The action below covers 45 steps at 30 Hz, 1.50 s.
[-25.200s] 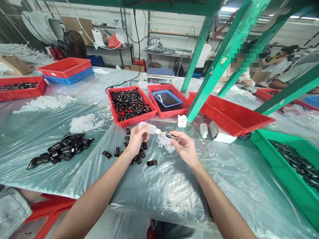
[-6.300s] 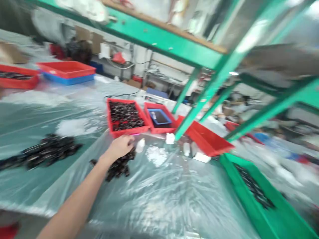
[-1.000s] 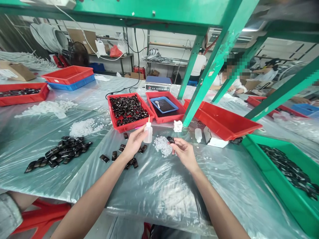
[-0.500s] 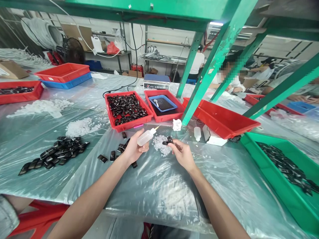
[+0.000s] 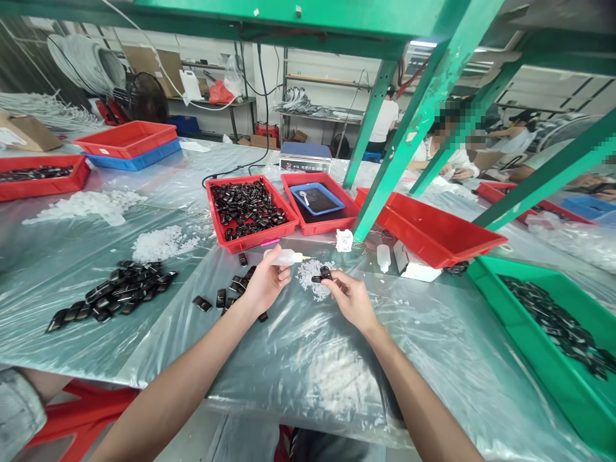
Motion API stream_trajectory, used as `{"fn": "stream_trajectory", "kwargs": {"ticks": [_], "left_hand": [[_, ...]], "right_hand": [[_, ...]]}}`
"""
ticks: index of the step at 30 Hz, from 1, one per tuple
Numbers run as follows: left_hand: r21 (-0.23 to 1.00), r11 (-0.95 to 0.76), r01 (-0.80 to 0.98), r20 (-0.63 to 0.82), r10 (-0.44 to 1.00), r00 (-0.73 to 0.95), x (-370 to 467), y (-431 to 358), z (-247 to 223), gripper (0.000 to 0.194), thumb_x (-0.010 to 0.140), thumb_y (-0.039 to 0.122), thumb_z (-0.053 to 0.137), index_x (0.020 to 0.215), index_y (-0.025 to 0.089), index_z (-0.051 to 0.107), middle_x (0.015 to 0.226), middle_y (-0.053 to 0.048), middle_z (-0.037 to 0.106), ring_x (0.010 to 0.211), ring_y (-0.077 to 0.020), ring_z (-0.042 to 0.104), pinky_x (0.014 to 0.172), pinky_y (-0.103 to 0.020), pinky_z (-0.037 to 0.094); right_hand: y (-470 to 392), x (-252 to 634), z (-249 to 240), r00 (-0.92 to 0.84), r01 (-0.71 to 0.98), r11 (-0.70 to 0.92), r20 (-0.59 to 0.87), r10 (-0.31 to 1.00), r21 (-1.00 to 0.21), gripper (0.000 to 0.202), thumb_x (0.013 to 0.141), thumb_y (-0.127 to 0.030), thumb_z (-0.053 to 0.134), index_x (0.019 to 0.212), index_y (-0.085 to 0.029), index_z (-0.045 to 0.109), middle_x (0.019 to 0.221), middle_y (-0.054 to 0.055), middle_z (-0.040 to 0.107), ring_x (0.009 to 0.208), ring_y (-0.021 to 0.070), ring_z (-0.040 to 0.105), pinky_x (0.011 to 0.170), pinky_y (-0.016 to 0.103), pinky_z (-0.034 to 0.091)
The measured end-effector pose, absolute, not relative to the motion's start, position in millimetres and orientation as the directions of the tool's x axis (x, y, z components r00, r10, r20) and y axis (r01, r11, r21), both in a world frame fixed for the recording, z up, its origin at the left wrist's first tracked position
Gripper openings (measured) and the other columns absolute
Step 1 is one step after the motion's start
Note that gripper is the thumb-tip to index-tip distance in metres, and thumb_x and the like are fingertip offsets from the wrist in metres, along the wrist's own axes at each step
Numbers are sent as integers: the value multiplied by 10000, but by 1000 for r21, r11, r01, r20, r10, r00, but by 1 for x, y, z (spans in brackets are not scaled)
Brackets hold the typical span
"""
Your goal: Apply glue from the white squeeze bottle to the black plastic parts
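Observation:
My left hand (image 5: 264, 282) is closed around a translucent squeeze bottle (image 5: 287, 256), whose thin needle tip points right. Between the thumb and fingers of my right hand (image 5: 353, 296) are small black glossy plastic parts (image 5: 325, 274); how they join, I cannot tell. Under and behind them lies a small heap of white plastic bits (image 5: 308, 273). Several loose black parts (image 5: 238, 283) are scattered beside my left wrist, some partly hidden by it. Farther left lies a larger pile of black parts (image 5: 113, 290), with a heap of white bits (image 5: 161, 244) behind it.
A red tray (image 5: 226, 245) full of black parts stands ahead, with another red tray (image 5: 317, 230) holding a blue tray to its right. Green posts (image 5: 385, 157) rise behind. A tilted red tray (image 5: 433, 237), a green bin (image 5: 543, 391) and a small bottle (image 5: 384, 256) are at right.
My left hand has tipped the bottle from slanting upward to nearly level, its tip now lower and nearer the black parts. My right hand keeps its grip, having shifted slightly left.

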<state>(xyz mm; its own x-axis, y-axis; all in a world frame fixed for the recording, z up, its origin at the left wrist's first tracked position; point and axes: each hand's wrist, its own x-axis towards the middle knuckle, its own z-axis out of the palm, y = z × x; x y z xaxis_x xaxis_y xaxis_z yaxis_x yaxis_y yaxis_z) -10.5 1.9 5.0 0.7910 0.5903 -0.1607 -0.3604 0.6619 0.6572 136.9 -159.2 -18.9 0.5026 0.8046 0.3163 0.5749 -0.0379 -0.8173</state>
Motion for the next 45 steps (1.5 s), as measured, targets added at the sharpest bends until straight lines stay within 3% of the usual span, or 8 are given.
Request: {"fn": "stream_trajectory", "kwargs": {"ticks": [8, 17, 25, 45], "left_hand": [[854, 396, -336, -84, 744, 663, -9, 0, 1, 416, 732, 502, 835, 755, 148, 619, 574, 57, 422, 482, -49, 327, 458, -223, 239], [918, 251, -307, 6, 766, 643, -9, 0, -3, 412, 768, 511, 800, 698, 151, 613, 556, 54, 391, 489, -58, 308, 470, -240, 204], [968, -63, -242, 210, 725, 656, -19, 13, 4, 393, 745, 523, 806, 733, 145, 699, 587, 1, 562, 488, -80, 383, 466, -240, 253], [972, -36, -233, 192, 696, 691, -18, 17, 5, 458, 725, 591, 805, 706, 146, 694, 557, -16, 590, 423, -79, 384, 434, -245, 288]], "right_hand": [[-160, 133, -16, 466, 615, -24, 338, 818, -789, 374, 964, -544, 584, 918, -207, 738, 756, 33, 683, 569, 155, 498, 538, 269, 416], [-162, 132, -13, 429, 641, -8, 350, 833, -768, 346, 982, -506, 573, 965, -213, 756, 828, 38, 734, 596, 159, 534, 557, 273, 424], [-163, 129, -9, 358, 648, 8, 314, 880, -762, 312, 992, -461, 567, 992, -217, 761, 831, 42, 723, 605, 159, 517, 557, 284, 412], [-163, 128, -8, 340, 597, 28, 284, 896, -802, 381, 989, -521, 551, 909, -209, 755, 730, 27, 644, 603, 159, 500, 525, 270, 368]]}}
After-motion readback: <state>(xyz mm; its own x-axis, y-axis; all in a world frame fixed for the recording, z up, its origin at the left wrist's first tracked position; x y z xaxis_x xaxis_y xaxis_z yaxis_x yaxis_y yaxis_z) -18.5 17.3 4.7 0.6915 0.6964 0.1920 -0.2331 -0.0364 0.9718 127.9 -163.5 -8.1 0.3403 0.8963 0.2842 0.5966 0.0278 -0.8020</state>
